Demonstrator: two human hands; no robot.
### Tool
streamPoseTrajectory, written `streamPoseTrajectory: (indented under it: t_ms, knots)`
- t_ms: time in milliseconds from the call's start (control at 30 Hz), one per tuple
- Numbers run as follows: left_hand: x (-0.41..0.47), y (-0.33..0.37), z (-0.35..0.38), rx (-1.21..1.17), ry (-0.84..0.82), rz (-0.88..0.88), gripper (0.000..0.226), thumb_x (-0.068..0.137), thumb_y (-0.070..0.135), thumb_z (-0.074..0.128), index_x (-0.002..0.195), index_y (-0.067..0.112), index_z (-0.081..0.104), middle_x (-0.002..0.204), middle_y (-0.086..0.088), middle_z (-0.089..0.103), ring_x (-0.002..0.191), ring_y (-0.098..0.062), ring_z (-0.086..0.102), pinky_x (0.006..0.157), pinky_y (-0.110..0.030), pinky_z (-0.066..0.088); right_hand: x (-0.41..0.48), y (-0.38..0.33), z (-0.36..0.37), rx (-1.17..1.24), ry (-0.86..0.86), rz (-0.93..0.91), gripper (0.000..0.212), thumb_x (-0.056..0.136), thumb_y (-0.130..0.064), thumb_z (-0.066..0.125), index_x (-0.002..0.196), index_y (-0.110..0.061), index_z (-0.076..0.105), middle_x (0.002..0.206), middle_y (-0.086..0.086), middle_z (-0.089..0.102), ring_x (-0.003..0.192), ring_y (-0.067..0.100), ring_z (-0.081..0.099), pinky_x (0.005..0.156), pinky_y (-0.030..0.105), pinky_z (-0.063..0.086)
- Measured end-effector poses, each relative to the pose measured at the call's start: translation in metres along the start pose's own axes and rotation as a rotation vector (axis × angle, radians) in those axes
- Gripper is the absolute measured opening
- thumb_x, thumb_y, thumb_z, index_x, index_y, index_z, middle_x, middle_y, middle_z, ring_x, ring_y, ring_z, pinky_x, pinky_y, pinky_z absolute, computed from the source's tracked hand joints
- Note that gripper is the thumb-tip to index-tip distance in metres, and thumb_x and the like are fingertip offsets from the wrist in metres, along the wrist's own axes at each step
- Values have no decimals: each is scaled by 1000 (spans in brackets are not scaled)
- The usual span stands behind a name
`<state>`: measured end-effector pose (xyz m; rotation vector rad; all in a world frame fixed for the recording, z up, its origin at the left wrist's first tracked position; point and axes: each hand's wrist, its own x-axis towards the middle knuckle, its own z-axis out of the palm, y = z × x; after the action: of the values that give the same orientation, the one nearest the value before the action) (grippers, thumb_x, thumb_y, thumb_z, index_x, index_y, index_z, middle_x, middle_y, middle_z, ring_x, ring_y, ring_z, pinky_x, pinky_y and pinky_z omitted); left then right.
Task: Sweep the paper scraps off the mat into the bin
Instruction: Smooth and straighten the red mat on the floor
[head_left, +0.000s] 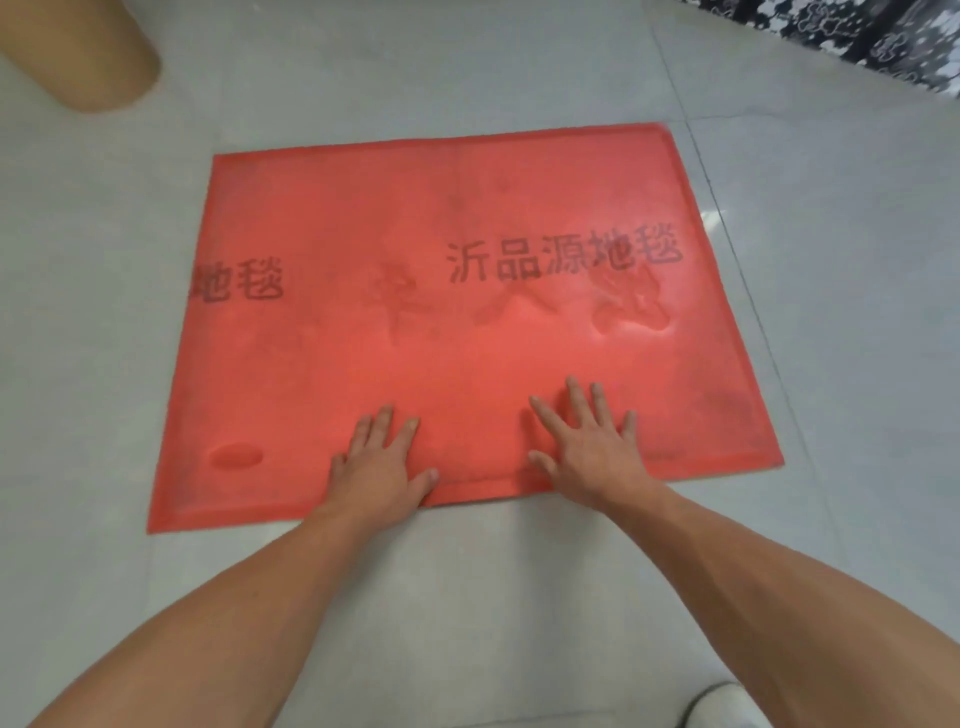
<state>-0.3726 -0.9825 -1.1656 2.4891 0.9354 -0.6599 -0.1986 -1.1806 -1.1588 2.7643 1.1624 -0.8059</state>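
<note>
**At the mat's near edge: palms down, no scraps in sight**

Along the near edge of the mat I'm resting both palms flat. My left hand is sitting w/ its heel over the edge, toward the floor. My right hand is lying just beside it, reaching a bit further in. Fingers on both are lying straight and spread, gripping nothing.

The mat's long axis is running left-right across me, so nearly all of it is stretching ahead of my fingertips, away from me. The right hand is sitting nearer the black print. The left is nearer the oval dent by the near-left corner.

Scraps: I'm not seeing any on the red surface, only creases & smudges. Can't tell if small bits are hiding in the blur.

Bin: I'm not making one out for sure. A brown tube is standing far left, beyond the mat, and I can't tell if that's it.

My guess is any sweep should be going away from me or sideways along the long axis. W/out knowing where the bin is, I can't pick which.
</note>
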Motion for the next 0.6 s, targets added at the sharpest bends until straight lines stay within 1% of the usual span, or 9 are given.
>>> streamPoseTrajectory:
  t_ms: [67, 167, 233, 267, 333, 400, 467, 600]
  knots:
    - [-4, -4, 0, -88, 28, 2, 85, 84, 63, 45, 155, 25, 17, 165, -2, 0, 151, -22, -1, 119, -48, 15, 5, -42, 11, 8, 3, -92, 72, 91, -63, 40, 150, -47, 3, 162, 3, -13, 148, 32, -11, 111, 67, 10]
    - [-10, -16, -2, -223, 103, 12, 91, 76, 57, 39, 154, 13, 23, 163, -11, 10, 151, -23, 7, 121, -32, 5, 10, -96, 26, 15, 5, -179, 70, 91, -60, 43, 150, -47, 6, 162, 2, -15, 148, 31, -12, 110, 68, 10]
    - [-15, -30, 0, -249, 117, 26, 88, 78, 52, 40, 153, 10, 24, 163, -11, 12, 151, -24, 6, 117, -23, -3, 14, -122, 32, 10, -13, -207, 68, 92, -59, 42, 150, -49, 7, 162, 0, -17, 148, 30, -15, 107, 72, 8]
    - [-16, -37, 1, -236, 121, 42, 85, 80, 50, 42, 153, 11, 24, 163, -10, 12, 151, -24, 6, 116, -22, -5, 16, -128, 34, 13, -28, -200, 67, 92, -60, 41, 149, -50, 6, 162, 0, -18, 148, 30, -16, 105, 73, 6]
    - [-18, -53, 4, -158, 133, 65, 76, 88, 44, 49, 154, 16, 24, 164, -5, 11, 151, -25, 4, 118, -25, -4, 20, -135, 37, 0, -71, -172, 66, 93, -61, 38, 148, -52, 1, 161, 0, -22, 146, 31, -20, 104, 75, 2]
    - [-21, -67, 6, -82, 136, 48, 73, 91, 41, 52, 155, 26, 20, 164, 3, 7, 151, -24, 2, 122, -35, 4, 20, -136, 40, -51, -84, -155, 67, 95, -61, 33, 148, -51, -5, 159, 1, -26, 145, 32, -23, 104, 75, 1]
    - [-23, -78, 7, -63, 142, 8, 75, 89, 44, 51, 155, 34, 16, 164, 8, 4, 151, -23, 0, 121, -41, 10, 19, -135, 40, -87, -79, -152, 66, 95, -61, 31, 147, -51, -9, 159, 3, -27, 145, 34, -23, 104, 75, 2]
    - [-28, -98, 6, -81, 137, -88, 77, 90, 49, 49, 155, 36, 10, 164, 6, -1, 151, -27, -5, 122, -41, 7, 20, -136, 38, -101, -96, -146, 66, 96, -61, 29, 147, -50, -10, 159, 4, -27, 145, 35, -23, 103, 77, 2]
